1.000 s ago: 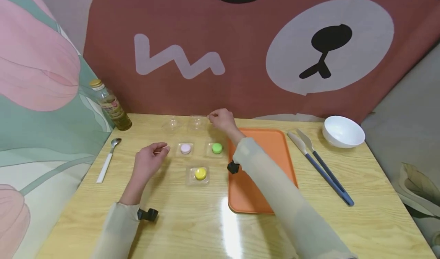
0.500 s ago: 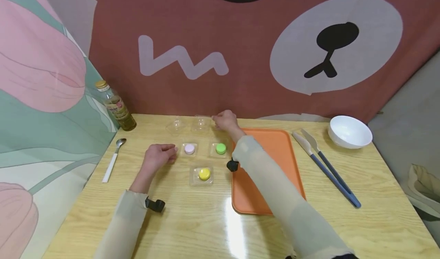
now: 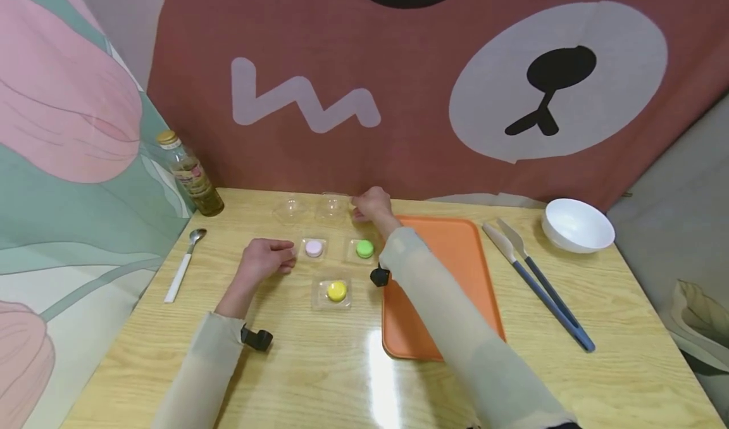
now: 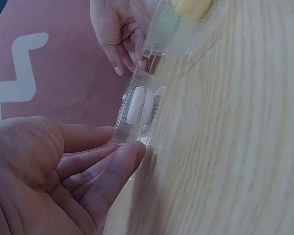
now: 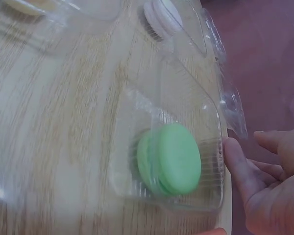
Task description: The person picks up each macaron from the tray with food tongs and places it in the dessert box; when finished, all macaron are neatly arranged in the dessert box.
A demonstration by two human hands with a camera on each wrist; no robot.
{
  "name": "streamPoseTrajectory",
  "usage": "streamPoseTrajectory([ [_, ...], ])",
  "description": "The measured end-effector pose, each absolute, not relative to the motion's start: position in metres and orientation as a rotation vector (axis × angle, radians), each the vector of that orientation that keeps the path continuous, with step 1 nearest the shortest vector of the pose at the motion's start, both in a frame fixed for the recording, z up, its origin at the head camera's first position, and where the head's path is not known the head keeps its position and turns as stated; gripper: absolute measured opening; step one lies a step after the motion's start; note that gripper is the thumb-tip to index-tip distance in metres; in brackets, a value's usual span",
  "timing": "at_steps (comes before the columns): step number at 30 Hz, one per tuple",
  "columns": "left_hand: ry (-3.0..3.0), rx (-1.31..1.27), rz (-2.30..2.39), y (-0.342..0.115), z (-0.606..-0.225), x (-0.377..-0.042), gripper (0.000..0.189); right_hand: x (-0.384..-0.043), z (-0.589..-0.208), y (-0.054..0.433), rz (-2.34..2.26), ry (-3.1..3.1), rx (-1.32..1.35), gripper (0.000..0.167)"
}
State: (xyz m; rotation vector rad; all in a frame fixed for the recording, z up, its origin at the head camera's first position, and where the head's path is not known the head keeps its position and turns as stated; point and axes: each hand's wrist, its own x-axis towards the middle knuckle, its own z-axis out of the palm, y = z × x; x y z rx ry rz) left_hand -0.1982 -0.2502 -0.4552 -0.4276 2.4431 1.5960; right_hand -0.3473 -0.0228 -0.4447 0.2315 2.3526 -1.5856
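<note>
A lavender macaron (image 3: pixel 314 248) sits in a small clear plastic tray. Right at that tray's left edge are the thumb and fingertips of my left hand (image 3: pixel 266 261); in the left wrist view they are spread around its near end. My right hand (image 3: pixel 373 205) is at the back of the table, its fingertips beside the right edge of a clear plastic lid (image 3: pixel 332 206). Thumb and index finger stand apart in the right wrist view. A green macaron (image 5: pixel 179 159) lies in its tray just in front of this hand. Closer to me is a yellow macaron (image 3: pixel 336 291) in another tray.
Left of the first lid stands a second clear lid (image 3: pixel 291 207). An orange tray (image 3: pixel 455 252) lies under my right forearm. Tongs (image 3: pixel 541 290) and a white bowl (image 3: pixel 578 226) are on the right, a spoon (image 3: pixel 181 271) and an oil bottle (image 3: pixel 196 182) on the left.
My left hand has moved right, up to the lavender macaron's tray. My right hand stays near the lid, its fingertips slightly more parted. The head view has shifted a little.
</note>
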Motion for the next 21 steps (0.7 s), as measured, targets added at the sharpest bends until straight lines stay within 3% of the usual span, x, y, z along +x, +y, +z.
streamPoseTrajectory([
  [21,2.404,-0.484,1.641,-0.2512,-0.4619,-0.2029,0.034,-0.3523,-0.4528,-0.0285,-1.586,2.311,0.277,0.021],
])
